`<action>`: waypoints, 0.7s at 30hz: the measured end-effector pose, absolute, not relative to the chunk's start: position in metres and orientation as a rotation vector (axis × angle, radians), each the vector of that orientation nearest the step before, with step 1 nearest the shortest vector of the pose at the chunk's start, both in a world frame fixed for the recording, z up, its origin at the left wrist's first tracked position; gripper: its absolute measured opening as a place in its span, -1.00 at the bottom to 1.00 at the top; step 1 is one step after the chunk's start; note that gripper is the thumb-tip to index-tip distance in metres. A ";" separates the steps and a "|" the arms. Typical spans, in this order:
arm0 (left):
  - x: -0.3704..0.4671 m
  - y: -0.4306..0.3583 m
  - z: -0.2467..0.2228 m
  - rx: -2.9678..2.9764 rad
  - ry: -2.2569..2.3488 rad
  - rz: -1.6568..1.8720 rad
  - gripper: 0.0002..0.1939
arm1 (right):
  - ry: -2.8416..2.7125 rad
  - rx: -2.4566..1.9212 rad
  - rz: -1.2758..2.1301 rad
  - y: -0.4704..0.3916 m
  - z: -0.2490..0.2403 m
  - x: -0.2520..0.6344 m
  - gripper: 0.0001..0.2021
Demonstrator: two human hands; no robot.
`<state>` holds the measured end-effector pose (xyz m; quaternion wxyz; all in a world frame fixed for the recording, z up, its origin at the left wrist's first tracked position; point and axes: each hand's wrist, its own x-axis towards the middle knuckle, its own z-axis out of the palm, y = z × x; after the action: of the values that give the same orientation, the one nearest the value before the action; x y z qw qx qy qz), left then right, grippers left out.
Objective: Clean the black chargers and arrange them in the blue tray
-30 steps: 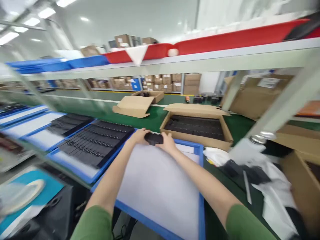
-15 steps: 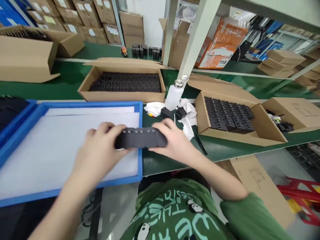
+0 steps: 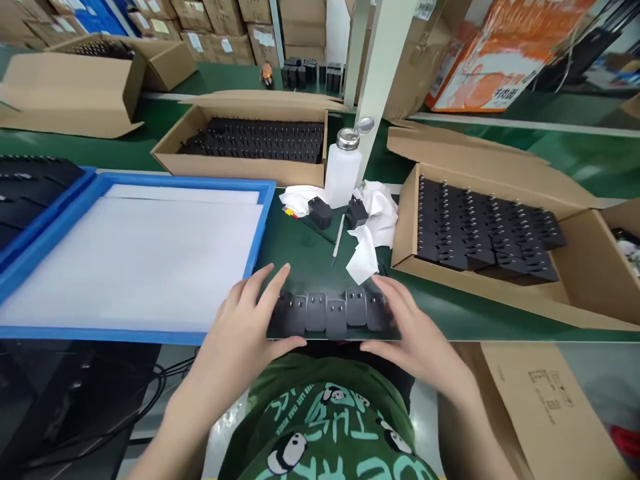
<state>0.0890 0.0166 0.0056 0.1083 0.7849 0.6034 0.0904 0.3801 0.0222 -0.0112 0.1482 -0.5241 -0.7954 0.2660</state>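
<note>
A row of several black rectangular pieces point(image 3: 336, 315), each with small metal pins, lies on the green table near its front edge. My left hand point(image 3: 250, 320) is at the left end of the row, fingers apart. At the right end, my right hand point(image 3: 410, 327) has its thumb and fingers spread around the last pieces. Neither hand is closed on the row. Behind it are two black blocks point(image 3: 320, 212), a pen-like tool point(image 3: 339, 239) and crumpled white tissue point(image 3: 383, 217).
A blue-framed tray point(image 3: 266, 220) lined with white sheets is on the left. An open carton point(image 3: 240, 167) and a white pump bottle point(image 3: 343, 175) stand behind. Another carton of black pieces point(image 3: 510, 300) is on the right. A post point(image 3: 385, 73) rises at the back.
The row of black pieces, held up between both hands before, now rests on the table. Both hands have moved down and opened. The camera view has shifted too.
</note>
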 end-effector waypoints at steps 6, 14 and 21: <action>0.067 0.037 -0.012 2.246 1.231 0.310 -0.21 | -2.170 -1.755 0.364 0.074 0.003 0.376 -0.70; 0.051 0.027 -0.015 2.106 1.354 0.486 -0.16 | -2.236 -2.020 0.303 0.140 -0.027 0.342 -0.64; 0.029 0.026 -0.009 2.116 1.416 0.490 -0.20 | -1.980 -1.642 0.400 0.109 0.022 0.358 -0.90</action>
<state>0.0291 0.0262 -0.0093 0.2707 0.7856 0.5257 0.1820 0.3577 0.1089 0.0216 0.2662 -0.6081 -0.7332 0.1480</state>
